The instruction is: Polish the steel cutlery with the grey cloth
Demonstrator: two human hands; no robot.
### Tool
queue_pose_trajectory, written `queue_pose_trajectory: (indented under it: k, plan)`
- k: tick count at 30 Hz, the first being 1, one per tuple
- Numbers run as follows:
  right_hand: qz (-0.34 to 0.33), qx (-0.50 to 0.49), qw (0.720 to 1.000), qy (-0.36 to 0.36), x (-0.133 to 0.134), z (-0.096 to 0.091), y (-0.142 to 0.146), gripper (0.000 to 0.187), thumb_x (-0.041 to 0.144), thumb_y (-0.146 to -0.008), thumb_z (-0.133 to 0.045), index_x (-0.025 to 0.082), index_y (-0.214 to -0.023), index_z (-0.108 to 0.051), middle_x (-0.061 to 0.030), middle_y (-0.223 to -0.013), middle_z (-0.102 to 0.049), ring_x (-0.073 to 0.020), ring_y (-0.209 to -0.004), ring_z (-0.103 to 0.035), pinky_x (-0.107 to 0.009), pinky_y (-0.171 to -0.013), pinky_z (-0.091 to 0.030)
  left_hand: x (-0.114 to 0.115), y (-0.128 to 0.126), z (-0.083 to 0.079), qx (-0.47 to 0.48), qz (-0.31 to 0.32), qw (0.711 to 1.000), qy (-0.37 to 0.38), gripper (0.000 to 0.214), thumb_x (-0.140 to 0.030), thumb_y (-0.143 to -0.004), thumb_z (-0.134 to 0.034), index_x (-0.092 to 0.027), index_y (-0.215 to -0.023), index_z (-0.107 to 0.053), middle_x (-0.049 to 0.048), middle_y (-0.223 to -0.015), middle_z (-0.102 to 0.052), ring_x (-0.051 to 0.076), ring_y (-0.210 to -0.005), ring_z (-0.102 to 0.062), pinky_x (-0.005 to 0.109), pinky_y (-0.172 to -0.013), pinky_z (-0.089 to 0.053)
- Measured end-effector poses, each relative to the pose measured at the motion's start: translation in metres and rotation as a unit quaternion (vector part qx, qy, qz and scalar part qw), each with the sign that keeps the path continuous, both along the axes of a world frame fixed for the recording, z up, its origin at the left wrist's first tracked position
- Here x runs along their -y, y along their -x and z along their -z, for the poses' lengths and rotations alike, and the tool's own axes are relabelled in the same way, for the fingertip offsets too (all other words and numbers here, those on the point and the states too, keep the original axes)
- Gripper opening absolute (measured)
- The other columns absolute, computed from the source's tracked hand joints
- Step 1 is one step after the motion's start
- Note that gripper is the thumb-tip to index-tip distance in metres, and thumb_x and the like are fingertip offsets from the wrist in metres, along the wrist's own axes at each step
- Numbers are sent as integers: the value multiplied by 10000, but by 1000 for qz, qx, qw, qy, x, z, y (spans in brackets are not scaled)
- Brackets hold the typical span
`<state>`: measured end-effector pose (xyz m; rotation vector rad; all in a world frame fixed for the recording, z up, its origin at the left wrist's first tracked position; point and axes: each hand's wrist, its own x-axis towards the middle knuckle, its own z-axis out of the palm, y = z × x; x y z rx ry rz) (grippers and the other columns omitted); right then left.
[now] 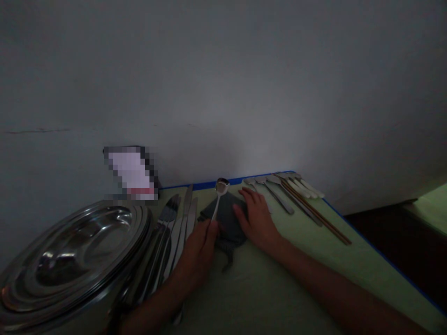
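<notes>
My left hand (203,246) is closed on the handle of a metal spoon (222,186), whose bowl points up and away from me. Beneath the spoon lies a dark grey cloth (229,218), with a narrow strip trailing toward me. My right hand (257,218) rests on the cloth's right side, fingers stretched out and apart. Just left of my left hand, several table knives (185,218) and forks (169,211) lie side by side. Right of my right hand are several metal spoons (279,197).
Stacked metal plates (136,204) stand at the left. A blurred-out phone-like object (132,170) leans on the wall (223,93). Brown chopsticks (314,211) and several white-handled utensils (309,188) lie at the right. The green tabletop (300,298) has a blue edge (384,263).
</notes>
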<state>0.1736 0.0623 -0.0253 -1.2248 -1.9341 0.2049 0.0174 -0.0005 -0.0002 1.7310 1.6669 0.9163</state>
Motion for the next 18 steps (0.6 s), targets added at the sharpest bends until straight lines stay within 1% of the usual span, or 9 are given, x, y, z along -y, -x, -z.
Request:
queue_pose_trajectory:
  k: [1,3,5,7,10,12,14,16,18]
  plan:
    - [11,25,999,19,-1,2,1,396,301,-833,-454,145,-1196,-476,-164,-1172,-543,-298,-1096,-453,-514,-914,-361,0,0,0,2,2,1000,-1,389,-388,-909,-267,-202,-785,-586,25,-773,-612,207,-779,-570,304,-744,-417]
    - [8,54,997,45,-2,5,2,417,287,-813,-480,136,-1201,-474,-166,-1119,-574,-307,-1046,-480,-521,-891,-368,0,0,-1,15,5,1000,1,405,-398,-908,-268,-207,-721,-571,16,-736,-613,201,-736,-566,289,-708,-414]
    - [-8,28,998,57,-3,5,2,422,242,-788,-497,151,-1199,-470,-145,-1071,-592,-278,-990,-514,-488,-875,-390,0,1,-2,37,9,999,5,425,-413,-909,-257,-209,-653,-528,9,-676,-592,193,-675,-551,278,-663,-414]
    - [-25,-48,996,67,-4,4,1,418,206,-766,-503,176,-1182,-468,-107,-1000,-601,-230,-908,-547,-425,-839,-423,0,1,-4,55,17,998,8,442,-421,-912,-244,-210,-608,-484,0,-618,-550,186,-624,-528,270,-623,-407]
    - [-31,-181,978,102,-9,1,-4,319,232,-744,-530,193,-1060,-514,-57,-899,-599,-191,-819,-562,-362,-785,-442,1,2,-5,64,31,997,10,460,-423,-916,-249,-207,-571,-462,-16,-562,-491,170,-577,-499,255,-585,-382]
    - [-5,-256,959,124,-13,1,-7,237,289,-738,-546,190,-952,-531,-53,-893,-590,-194,-830,-553,-357,-787,-435,2,2,-5,64,43,997,19,463,-424,-918,-259,-205,-565,-461,-26,-544,-472,158,-555,-485,245,-565,-363]
    - [22,-325,936,134,-16,1,-10,218,333,-739,-543,194,-905,-519,-52,-904,-574,-198,-851,-537,-354,-792,-427,2,2,-5,55,52,997,31,452,-426,-918,-269,-205,-566,-449,-37,-525,-449,149,-529,-467,239,-537,-341]
    - [23,-378,915,135,-17,1,-12,220,345,-733,-545,206,-899,-507,-40,-911,-560,-196,-872,-522,-342,-794,-420,3,1,-4,32,63,997,36,431,-420,-915,-287,-206,-569,-429,-45,-519,-428,143,-514,-453,237,-516,-321]
    - [3,-410,902,137,-16,0,-12,211,339,-714,-564,216,-879,-518,-25,-899,-560,-192,-893,-515,-322,-794,-411,3,1,-3,7,76,997,33,411,-410,-917,-295,-204,-585,-425,-48,-530,-427,141,-517,-454,237,-514,-312]
